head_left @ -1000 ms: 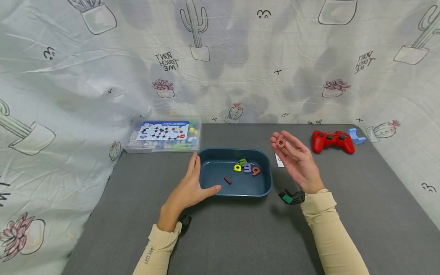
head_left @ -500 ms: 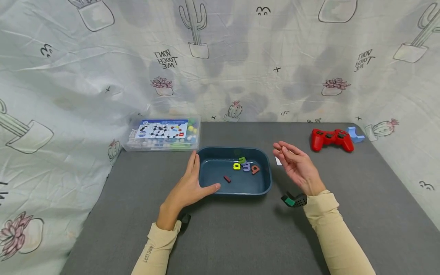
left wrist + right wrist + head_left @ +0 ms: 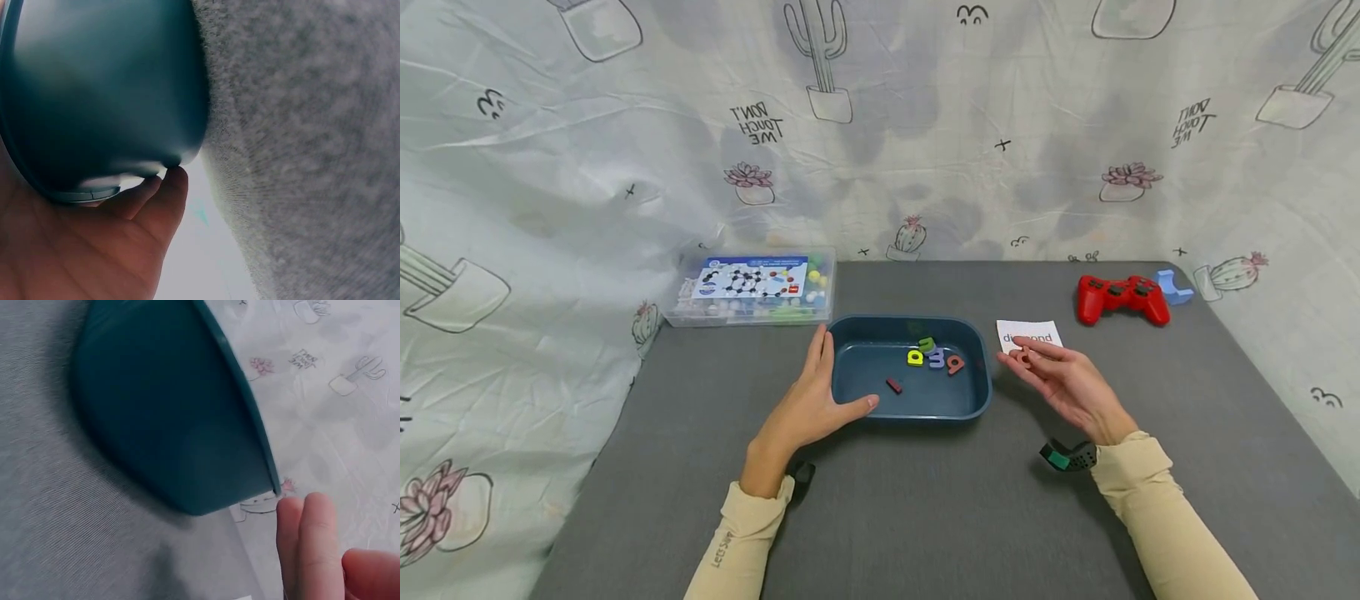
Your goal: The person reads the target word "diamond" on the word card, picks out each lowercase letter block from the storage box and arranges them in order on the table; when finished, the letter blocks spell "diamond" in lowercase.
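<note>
In the head view, my left hand (image 3: 805, 417) grips the left end of the dark blue tray (image 3: 910, 415), thumb over its front rim. The left wrist view shows its fingers against the tray's outer wall. Inside the tray lie a yellow letter (image 3: 915, 357), a green letter (image 3: 927, 344), a purple m (image 3: 936, 358), a reddish-brown letter (image 3: 955, 364) and a small dark red bar (image 3: 893, 386). My right hand (image 3: 1075, 387) holds another reddish-brown letter (image 3: 1023, 357) at its fingertips, in front of a white card (image 3: 1033, 328). The fingers partly hide the card's printed word.
A clear plastic case (image 3: 752, 287) of small coloured parts stands behind the tray at left. At the back right lie a red game controller (image 3: 1122, 300) and a light blue plastic piece (image 3: 1172, 288). A cactus-print cloth (image 3: 910, 150) hangs behind the grey table (image 3: 925, 517).
My right hand has moved right and slightly nearer me with the letter, turning it and uncovering more of the white card. The left hand keeps its hold on the tray.
</note>
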Demonstrator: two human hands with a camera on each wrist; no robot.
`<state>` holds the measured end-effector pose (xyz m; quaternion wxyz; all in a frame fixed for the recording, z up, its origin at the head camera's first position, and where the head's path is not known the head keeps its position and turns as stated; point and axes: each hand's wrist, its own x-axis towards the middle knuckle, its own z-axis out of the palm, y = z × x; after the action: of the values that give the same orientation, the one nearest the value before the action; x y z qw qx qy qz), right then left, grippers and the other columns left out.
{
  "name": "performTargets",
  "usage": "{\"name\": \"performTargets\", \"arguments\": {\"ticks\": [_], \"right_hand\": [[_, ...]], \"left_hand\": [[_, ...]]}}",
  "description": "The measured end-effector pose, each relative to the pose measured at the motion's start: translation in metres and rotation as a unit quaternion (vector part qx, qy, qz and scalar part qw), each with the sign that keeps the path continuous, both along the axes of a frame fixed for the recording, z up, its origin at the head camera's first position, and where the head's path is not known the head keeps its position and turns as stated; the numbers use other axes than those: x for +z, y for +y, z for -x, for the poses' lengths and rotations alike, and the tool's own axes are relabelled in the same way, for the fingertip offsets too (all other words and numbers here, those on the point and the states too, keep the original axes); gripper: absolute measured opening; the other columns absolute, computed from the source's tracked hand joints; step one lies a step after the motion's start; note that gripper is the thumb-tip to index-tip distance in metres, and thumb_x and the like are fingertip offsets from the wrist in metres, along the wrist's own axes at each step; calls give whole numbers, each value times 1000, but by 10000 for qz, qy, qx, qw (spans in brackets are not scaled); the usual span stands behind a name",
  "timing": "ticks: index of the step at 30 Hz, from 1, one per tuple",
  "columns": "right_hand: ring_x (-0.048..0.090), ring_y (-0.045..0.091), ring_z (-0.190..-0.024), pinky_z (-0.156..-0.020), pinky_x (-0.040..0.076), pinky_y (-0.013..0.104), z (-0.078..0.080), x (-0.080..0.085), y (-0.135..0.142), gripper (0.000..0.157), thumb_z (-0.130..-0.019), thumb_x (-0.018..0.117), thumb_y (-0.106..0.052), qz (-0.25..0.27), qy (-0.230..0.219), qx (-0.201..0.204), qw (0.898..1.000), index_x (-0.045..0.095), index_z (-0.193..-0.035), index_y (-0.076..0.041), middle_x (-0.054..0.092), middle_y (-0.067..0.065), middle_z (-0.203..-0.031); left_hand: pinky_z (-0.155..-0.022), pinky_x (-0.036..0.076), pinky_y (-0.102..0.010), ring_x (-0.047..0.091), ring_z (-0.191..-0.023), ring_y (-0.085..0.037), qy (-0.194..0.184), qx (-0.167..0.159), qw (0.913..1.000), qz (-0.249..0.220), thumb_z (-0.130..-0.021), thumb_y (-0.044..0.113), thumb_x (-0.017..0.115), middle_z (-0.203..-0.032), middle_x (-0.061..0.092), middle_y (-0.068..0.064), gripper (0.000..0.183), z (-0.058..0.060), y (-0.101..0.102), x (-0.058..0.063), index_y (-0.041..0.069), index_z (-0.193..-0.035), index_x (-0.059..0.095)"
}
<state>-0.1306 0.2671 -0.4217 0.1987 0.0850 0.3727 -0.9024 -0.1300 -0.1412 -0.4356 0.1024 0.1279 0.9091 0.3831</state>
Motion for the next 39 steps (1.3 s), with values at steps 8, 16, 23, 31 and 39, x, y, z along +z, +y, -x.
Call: {"name": "performTargets", "arguments": {"ticks": [8,16,23,31,39], "right_hand": [[74,31,-114,-104,53,40,-8,-5,14,30,-110,50,7,-285,-43,131,9995,75,-127,4,74,20,-126],[76,18,-104,-88,59,28,-10,-11,17,27,-109,58,2,-1457,335,270,9884,82,-119,-5,79,8,-117],[76,15,-94,-85,61,30,-7,-19,14,24,-103,64,8,-2830,1143,261,9519,69,-126,15,79,10,-106],[76,15,-84,-79,63,33,-1,-18,0,32,-99,69,11,-4377,1665,308,8830,58,-125,26,76,21,-103],[74,16,-81,-76,62,29,8,-15,-10,24,-99,74,1,-5367,1811,380,8232,69,-116,16,77,22,-100]], "left_hand": [[-116,34,-68,23,-159,-43,46,3,10000,9,-89,68,74,-178,-17,-6,130,1,0,0,7,-171,-6],[-116,33,-69,22,-159,-43,5,25,10000,2,-89,68,75,-178,-18,-4,130,2,0,1,8,-171,-7],[-117,32,-69,21,-160,-42,55,-11,10000,-55,-90,66,75,-178,-18,-6,130,2,0,0,7,-171,-7],[-117,32,-68,21,-160,-41,97,-2,9999,-58,-90,66,75,-178,-16,-6,130,3,0,0,7,-171,-7],[-118,31,-68,21,-160,-41,84,38,10000,36,-90,67,75,-178,-16,-6,130,3,1,-2,8,-171,-7]]}}
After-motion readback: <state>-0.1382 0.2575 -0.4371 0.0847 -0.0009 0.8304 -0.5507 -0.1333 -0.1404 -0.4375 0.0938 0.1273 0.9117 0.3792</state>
